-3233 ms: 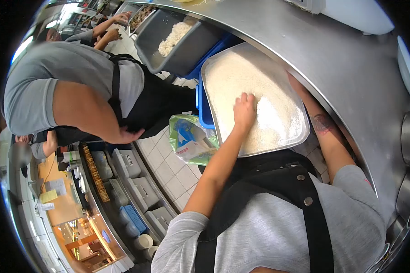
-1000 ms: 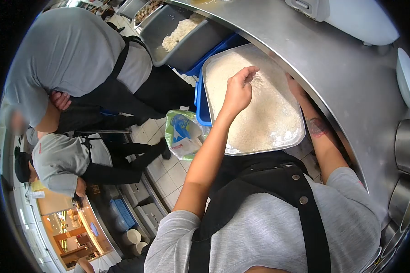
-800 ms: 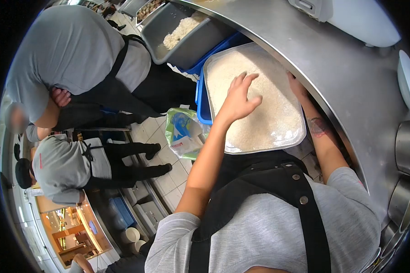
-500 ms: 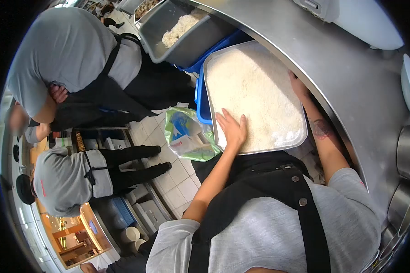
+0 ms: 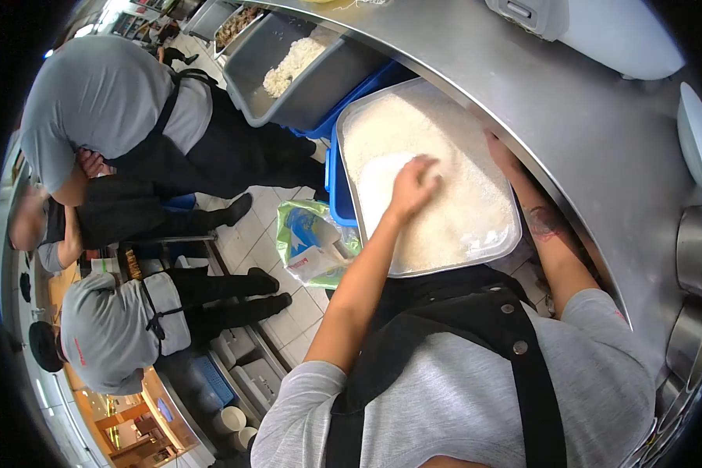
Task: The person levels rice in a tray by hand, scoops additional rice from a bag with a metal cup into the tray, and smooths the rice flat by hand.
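A large metal tray point(image 5: 515, 243) spread with pale, fine crumbs point(image 5: 444, 226) sits in front of my body. My left hand point(image 5: 415, 187) is over the middle of the crumbs, fingers apart and a little bent, slightly smeared by motion. Beside it a smooth white patch point(image 5: 378, 183) shows where the crumbs are gone. At the tray's right edge, my right hand point(image 5: 503, 152) grips the rim close under the counter; its fingers are partly hidden. A blue bin point(image 5: 340, 187) stands beneath the tray's left side.
A steel counter point(image 5: 569, 125) curves along the right. A grey tub point(image 5: 249, 97) with a pale lumpy mass stands ahead, and a green-and-white bag point(image 5: 308, 242) lies beside the blue bin. Two co-workers point(image 5: 101, 117) point(image 5: 117, 327) stand to the left; metal pots point(image 5: 694, 257) are far right.
My left hand has swept from the tray's near left edge towards its middle, pushing crumbs aside and baring the white patch. My right hand stays at the rim.
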### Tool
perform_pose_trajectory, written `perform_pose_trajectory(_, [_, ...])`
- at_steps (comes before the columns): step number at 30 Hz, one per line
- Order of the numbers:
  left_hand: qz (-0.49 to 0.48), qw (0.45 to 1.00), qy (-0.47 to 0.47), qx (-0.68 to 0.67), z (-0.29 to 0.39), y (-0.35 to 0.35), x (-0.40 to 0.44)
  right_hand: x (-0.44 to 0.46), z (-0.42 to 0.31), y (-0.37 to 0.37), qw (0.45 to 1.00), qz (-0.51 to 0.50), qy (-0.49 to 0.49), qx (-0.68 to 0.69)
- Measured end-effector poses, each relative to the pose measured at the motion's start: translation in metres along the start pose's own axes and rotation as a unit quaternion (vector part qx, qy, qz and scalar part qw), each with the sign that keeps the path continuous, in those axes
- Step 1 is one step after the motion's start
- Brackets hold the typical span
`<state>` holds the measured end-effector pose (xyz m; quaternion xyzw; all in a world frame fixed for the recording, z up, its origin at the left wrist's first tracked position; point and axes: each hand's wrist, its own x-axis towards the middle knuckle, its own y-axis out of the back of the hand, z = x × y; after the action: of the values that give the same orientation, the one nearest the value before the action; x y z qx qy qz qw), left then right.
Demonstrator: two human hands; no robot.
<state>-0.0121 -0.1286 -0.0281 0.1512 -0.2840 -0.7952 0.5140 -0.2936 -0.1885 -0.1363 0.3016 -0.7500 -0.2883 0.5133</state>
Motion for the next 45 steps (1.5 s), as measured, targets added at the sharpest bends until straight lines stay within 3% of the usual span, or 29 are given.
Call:
perform_pose_trajectory(4, [-0.125, 0.979, -0.076, 0.140, 0.033, -0.001, -0.053, 0.003, -0.008, 0.014, 0.999, -0.007, 0.021, -0.039])
perform_pose_trajectory(9, [-0.149, 0.954, -0.127, 0.225, 0.026, 0.007, -0.106, 0.015, -0.016, 0.035, 0.988, -0.033, 0.072, -0.131])
perform_pose_trajectory(13, [-0.162, 0.929, -0.138, 0.302, 0.014, 0.011, -0.092, 0.033, -0.037, 0.057, 0.970, -0.051, 0.113, -0.210])
perform_pose_trajectory(16, [-0.096, 0.939, -0.117, 0.309, -0.001, 0.013, -0.054, 0.037, -0.047, 0.085, 0.949, -0.065, 0.139, -0.274])
perform_pose_trajectory(18, [-0.002, 0.946, -0.060, 0.320, -0.012, 0.014, -0.021, 0.042, -0.055, 0.103, 0.934, -0.072, 0.157, -0.313])
perform_pose_trajectory(19, [0.045, 0.945, -0.033, 0.323, -0.017, 0.014, -0.009, 0.005, -0.040, 0.146, 0.925, -0.074, 0.166, -0.333])
perform_pose_trajectory(22, [0.123, 0.949, 0.050, 0.286, -0.027, -0.002, 0.008, 0.021, -0.055, 0.176, 0.895, -0.079, 0.192, -0.394])
perform_pose_trajectory(23, [0.168, 0.932, 0.014, 0.321, -0.025, -0.009, 0.003, 0.020, -0.052, 0.173, 0.895, -0.077, 0.192, -0.395])
perform_pose_trajectory(25, [0.135, 0.941, 0.030, 0.310, -0.013, -0.017, -0.015, 0.017, -0.046, 0.166, 0.907, -0.068, 0.184, -0.373])
perform_pose_trajectory(26, [0.118, 0.944, 0.040, 0.305, -0.007, -0.019, -0.029, -0.037, -0.008, 0.200, 0.913, -0.067, 0.182, -0.360])
perform_pose_trajectory(28, [0.081, 0.956, 0.010, 0.283, 0.000, -0.021, -0.059, -0.046, -0.001, 0.190, 0.924, -0.067, 0.177, -0.333])
perform_pose_trajectory(29, [0.059, 0.954, 0.015, 0.293, 0.007, -0.021, -0.072, 0.013, -0.032, 0.132, 0.929, -0.067, 0.174, -0.320])
perform_pose_trajectory(33, [0.082, 0.990, 0.072, 0.094, 0.016, -0.007, -0.083, -0.004, -0.017, 0.110, 0.947, -0.066, 0.158, -0.271])
perform_pose_trajectory(36, [0.071, 0.987, 0.142, 0.015, 0.037, 0.022, -0.056, -0.005, -0.013, 0.091, 0.959, -0.059, 0.136, -0.241])
perform_pose_trajectory(38, [0.056, 0.986, 0.158, -0.004, 0.087, 0.053, -0.042, -0.009, -0.007, 0.085, 0.965, -0.055, 0.122, -0.225])
perform_pose_trajectory(39, [0.074, 0.989, 0.123, -0.035, 0.100, 0.063, -0.038, -0.076, 0.035, 0.132, 0.968, -0.052, 0.117, -0.216])
perform_pose_trajectory(42, [0.117, 0.993, -0.021, 0.001, 0.118, 0.082, -0.030, -0.078, 0.033, 0.122, 0.976, -0.041, 0.104, -0.188])
perform_pose_trajectory(44, [0.096, 0.995, -0.004, -0.017, 0.127, 0.090, -0.029, -0.076, 0.033, 0.112, 0.981, -0.034, 0.098, -0.167])
perform_pose_trajectory(45, [0.090, 0.996, -0.004, -0.003, 0.131, 0.093, -0.029, -0.016, 0.001, 0.062, 0.983, -0.031, 0.094, -0.156])
